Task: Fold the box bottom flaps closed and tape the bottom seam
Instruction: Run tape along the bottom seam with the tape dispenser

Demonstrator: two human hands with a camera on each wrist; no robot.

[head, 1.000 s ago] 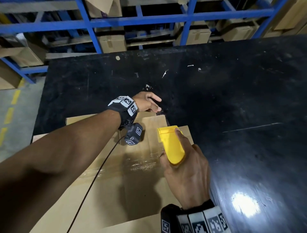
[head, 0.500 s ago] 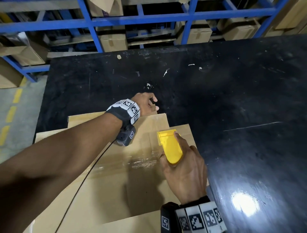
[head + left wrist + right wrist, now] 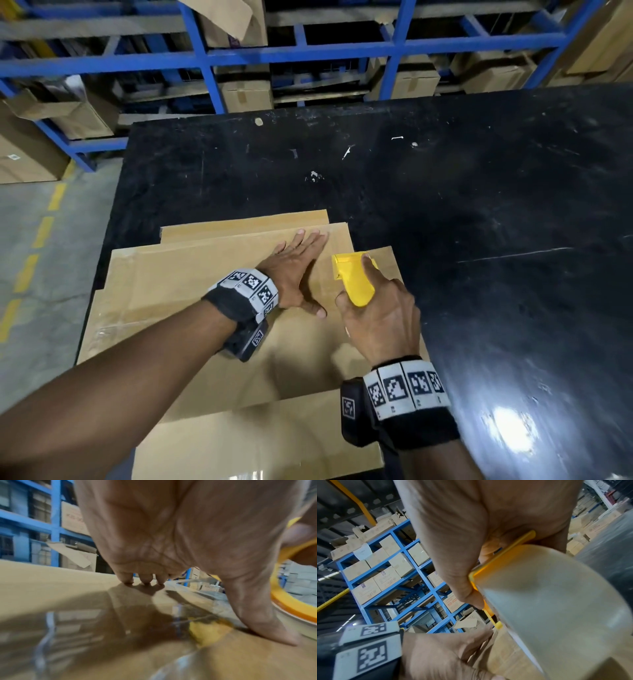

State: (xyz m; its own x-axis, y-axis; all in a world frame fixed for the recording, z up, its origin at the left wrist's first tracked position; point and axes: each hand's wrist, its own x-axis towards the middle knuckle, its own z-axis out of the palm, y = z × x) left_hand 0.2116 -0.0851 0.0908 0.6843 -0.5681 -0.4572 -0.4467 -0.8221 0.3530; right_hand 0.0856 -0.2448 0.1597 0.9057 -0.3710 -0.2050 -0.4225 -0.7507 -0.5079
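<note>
A brown cardboard box lies bottom up on the black table, its flaps folded flat. Clear glossy tape covers part of the seam near the camera in the left wrist view. My left hand lies flat on the flaps with fingers straight and fingertips pressing the cardboard. My right hand grips a yellow tape dispenser just right of the left hand, its front end on the box. In the right wrist view the clear tape roll fills the dispenser.
The black table stretches far to the right and back, with small white scraps on it. Blue shelving loaded with cardboard cartons stands behind. A concrete floor with a yellow dashed line lies to the left.
My left hand has come back from the box's far edge and now lies flat with fingers spread on the flaps beside the dispenser. The right hand keeps hold of the dispenser in about the same spot.
</note>
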